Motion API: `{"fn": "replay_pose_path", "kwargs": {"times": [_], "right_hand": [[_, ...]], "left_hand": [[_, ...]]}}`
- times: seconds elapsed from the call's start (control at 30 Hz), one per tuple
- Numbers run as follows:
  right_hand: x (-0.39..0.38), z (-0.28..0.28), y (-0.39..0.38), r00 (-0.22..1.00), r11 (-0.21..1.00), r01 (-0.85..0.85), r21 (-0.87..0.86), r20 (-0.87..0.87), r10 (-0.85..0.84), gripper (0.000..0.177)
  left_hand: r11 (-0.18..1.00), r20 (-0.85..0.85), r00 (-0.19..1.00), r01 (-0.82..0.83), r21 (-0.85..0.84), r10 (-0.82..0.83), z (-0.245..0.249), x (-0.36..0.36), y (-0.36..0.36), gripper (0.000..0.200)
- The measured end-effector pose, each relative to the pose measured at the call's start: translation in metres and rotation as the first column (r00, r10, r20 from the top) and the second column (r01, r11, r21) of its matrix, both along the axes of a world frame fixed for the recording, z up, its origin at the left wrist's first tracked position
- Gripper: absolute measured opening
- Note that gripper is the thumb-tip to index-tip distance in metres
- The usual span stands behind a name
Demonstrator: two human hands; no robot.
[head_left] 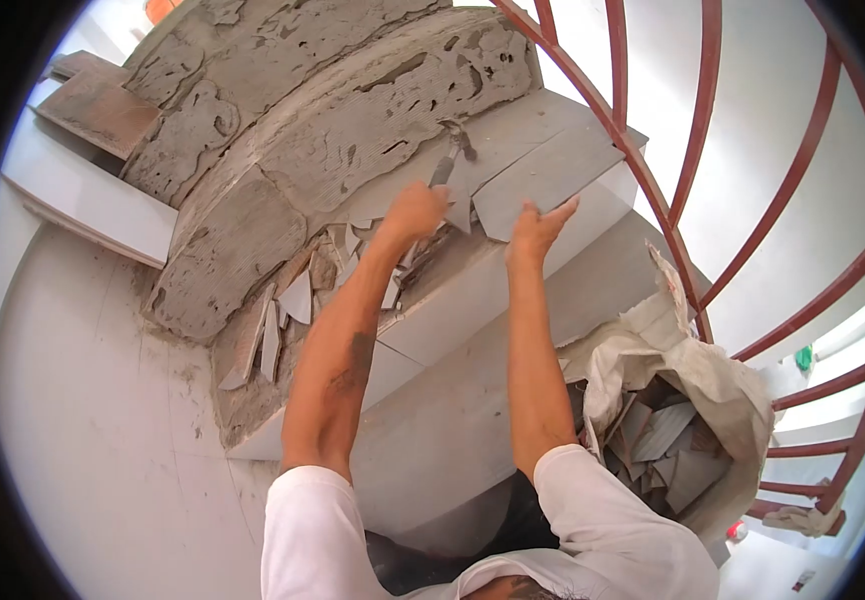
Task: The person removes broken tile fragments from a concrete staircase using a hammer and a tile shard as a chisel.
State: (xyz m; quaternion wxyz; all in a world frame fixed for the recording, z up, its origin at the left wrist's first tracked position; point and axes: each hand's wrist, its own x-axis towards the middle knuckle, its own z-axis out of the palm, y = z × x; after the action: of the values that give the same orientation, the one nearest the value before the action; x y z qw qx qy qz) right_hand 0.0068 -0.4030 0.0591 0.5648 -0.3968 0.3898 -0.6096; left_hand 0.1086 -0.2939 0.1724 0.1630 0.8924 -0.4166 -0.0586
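My left hand [416,212] is closed round the handle of a hammer [443,170]. The hammer's dark head, slightly blurred, is over the grey tiled step near a jagged tile edge. My right hand [538,235] is at the front edge of a large grey tile [551,178], thumb and fingers apart; part of the fingers is hidden. Below and left of my left hand, broken tile shards [296,298] lie on the step's exposed rough bed. Behind them rises a riser [373,130] of bare grey mortar with ridges and pits.
A white woven sack [643,345] full of tile pieces [678,455] stands by my right arm. Red metal railings [698,120] curve along the right. At the left, a white slab [93,190] and a brown board [98,108] rest against the stairs.
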Motion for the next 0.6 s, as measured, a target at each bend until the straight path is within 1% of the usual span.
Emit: {"fn": "replay_pose_path", "kwargs": {"times": [0.03, 0.13, 0.17, 0.23, 0.33, 0.43, 0.53, 0.6], "right_hand": [[-0.002, 0.006, 0.001, 0.999, 1.000, -0.007, 0.014, 0.038, 0.007, 0.082], [0.010, -0.005, -0.002, 0.989, 0.989, 0.145, 0.007, -0.016, -0.145, 0.071], [0.006, -0.005, -0.003, 0.994, 0.990, 0.102, 0.101, 0.039, -0.106, 0.066], [-0.016, 0.014, 0.001, 0.988, 0.961, -0.002, 0.275, 0.151, -0.041, 0.055], [-0.027, 0.003, -0.026, 0.990, 0.963, -0.135, 0.233, 0.062, 0.123, 0.038], [-0.038, 0.010, -0.027, 0.930, 0.916, -0.329, 0.229, 0.248, 0.272, 0.025], [-0.050, 0.026, -0.022, 0.865, 0.841, -0.416, 0.344, 0.434, 0.251, 0.023], [-0.047, 0.018, -0.025, 0.863, 0.848, -0.432, 0.308, 0.413, 0.290, 0.021]], "left_hand": [[0.991, -0.151, 0.983, -0.116, -0.060, 0.106, 0.007, -0.006, 0.009, 0.051], [0.965, -0.094, 0.981, -0.186, -0.184, 0.171, 0.016, -0.024, 0.044, 0.049], [0.957, -0.172, 0.968, -0.217, -0.194, 0.185, 0.021, -0.029, 0.058, 0.047], [0.936, -0.328, 0.923, -0.281, -0.213, 0.203, 0.044, -0.052, 0.087, 0.044], [0.897, -0.404, 0.905, -0.280, -0.341, 0.129, 0.042, -0.058, 0.137, 0.040], [0.848, -0.446, 0.882, -0.349, -0.398, 0.153, 0.055, -0.089, 0.187, 0.038], [0.814, -0.487, 0.860, -0.390, -0.430, 0.154, 0.057, -0.111, 0.235, 0.035], [0.782, -0.512, 0.844, -0.425, -0.456, 0.161, 0.052, -0.120, 0.263, 0.033]]}}
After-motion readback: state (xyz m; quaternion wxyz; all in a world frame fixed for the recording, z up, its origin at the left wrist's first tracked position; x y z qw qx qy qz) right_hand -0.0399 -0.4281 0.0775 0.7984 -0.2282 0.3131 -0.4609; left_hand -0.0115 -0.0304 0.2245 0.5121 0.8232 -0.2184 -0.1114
